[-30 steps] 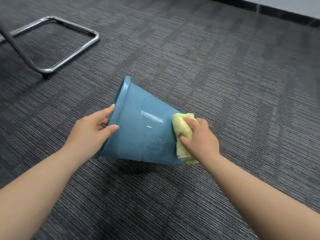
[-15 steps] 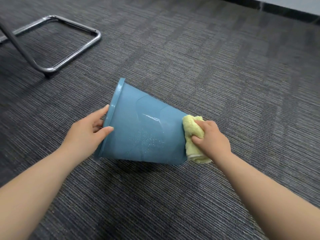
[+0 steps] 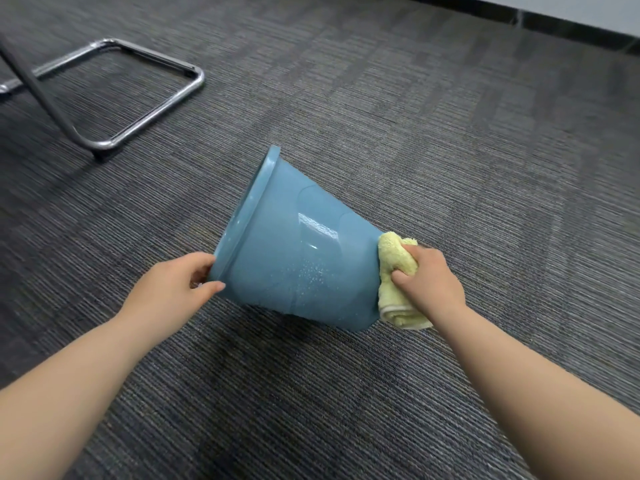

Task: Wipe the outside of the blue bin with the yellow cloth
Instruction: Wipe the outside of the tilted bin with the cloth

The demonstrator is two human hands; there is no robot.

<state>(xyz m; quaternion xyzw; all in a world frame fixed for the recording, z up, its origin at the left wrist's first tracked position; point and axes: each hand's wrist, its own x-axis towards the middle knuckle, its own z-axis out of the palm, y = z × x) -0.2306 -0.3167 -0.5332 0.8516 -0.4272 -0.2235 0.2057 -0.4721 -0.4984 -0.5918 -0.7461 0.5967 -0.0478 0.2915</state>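
Note:
The blue bin (image 3: 298, 258) lies tipped on its side on the carpet, its open rim turned to the left and its base to the right. Small wet specks show on its near wall. My left hand (image 3: 176, 285) grips the lower rim, thumb on the outside and fingers curled over the edge. My right hand (image 3: 427, 280) holds the bunched yellow cloth (image 3: 396, 268) against the bin's base end. The bin's inside and its base face are hidden.
Dark grey striped carpet (image 3: 450, 150) covers the floor. A chrome chair base frame (image 3: 138, 102) with a dark leg stands at the upper left. A dark skirting board (image 3: 588, 26) runs along the far right.
My right hand has slid the cloth rightwards along the bin's wall to its base end. The left hand keeps hold of the rim, now slightly lower.

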